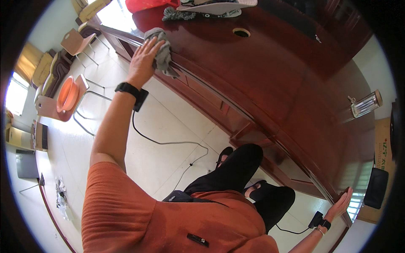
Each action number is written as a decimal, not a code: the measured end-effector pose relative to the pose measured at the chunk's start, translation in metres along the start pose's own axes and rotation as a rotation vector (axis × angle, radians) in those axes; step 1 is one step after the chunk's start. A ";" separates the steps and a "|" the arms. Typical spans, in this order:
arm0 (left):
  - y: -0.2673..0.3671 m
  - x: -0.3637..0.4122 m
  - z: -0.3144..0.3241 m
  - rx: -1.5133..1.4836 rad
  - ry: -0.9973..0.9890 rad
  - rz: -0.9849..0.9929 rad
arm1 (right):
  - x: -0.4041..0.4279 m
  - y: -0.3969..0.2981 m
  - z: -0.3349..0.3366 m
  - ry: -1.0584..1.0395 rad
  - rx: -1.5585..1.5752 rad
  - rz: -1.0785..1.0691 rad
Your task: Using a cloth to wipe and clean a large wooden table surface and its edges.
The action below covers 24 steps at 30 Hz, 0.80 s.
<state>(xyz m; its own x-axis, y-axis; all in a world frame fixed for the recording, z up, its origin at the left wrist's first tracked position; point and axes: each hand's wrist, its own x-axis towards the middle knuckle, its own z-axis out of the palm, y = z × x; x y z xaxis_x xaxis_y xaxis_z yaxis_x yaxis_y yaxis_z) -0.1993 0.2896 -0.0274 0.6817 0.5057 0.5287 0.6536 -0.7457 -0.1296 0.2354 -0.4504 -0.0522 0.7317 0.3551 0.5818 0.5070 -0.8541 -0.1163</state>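
Observation:
My left hand holds a grey cloth against the front edge of a glossy dark red wooden desk. Part of the cloth lies on the desktop and part hangs over the edge. My palm and thumb are partly hidden from view. Far along the same edge, my right hand rests flat near the desk's right end with no object in it. Both wrists wear black straps with a small device and a cable.
A glass cup with a lid and a round cable hole are on the desktop. A white cap and red fabric lie at the far end. An orange basin sits on a chair. Cardboard stands beyond the right end.

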 end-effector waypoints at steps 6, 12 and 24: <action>-0.058 0.030 0.013 0.157 -0.278 -0.262 | -0.001 -0.007 -0.003 0.001 0.033 0.007; -0.026 0.018 0.013 0.123 -0.230 -0.253 | -0.004 -0.020 -0.007 0.033 -0.006 0.026; 0.127 -0.010 -0.052 -0.058 -0.099 0.165 | -0.002 -0.047 -0.013 0.142 -0.145 0.016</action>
<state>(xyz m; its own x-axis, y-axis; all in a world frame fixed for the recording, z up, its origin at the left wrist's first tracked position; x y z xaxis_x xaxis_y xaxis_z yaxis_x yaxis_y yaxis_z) -0.1406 0.1676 -0.0055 0.8088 0.4126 0.4190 0.5124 -0.8441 -0.1579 0.2038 -0.4156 -0.0375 0.6623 0.2926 0.6897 0.4173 -0.9086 -0.0153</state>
